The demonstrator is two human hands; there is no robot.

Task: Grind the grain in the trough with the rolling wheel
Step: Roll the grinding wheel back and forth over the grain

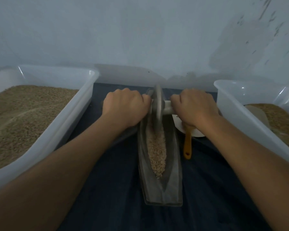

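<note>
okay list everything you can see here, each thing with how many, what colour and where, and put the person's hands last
trough: one, grey, centre, on the dark cloth.
grain: one strip, tan, along the trough's groove.
rolling wheel: one, grey, at the trough's far end, axle sticking out both sides.
bins: two, translucent white; left bin heaped with brown grain, right bin partly filled.
brush handle: one, orange, right of the trough.
dish: one, white, under the right wrist, mostly hidden.
cloth: one, dark blue, covering the surface.
wall: pale grey, behind.
left hand: grip on the axle left of the wheel.
right hand: grip on the axle right of the wheel.
</note>
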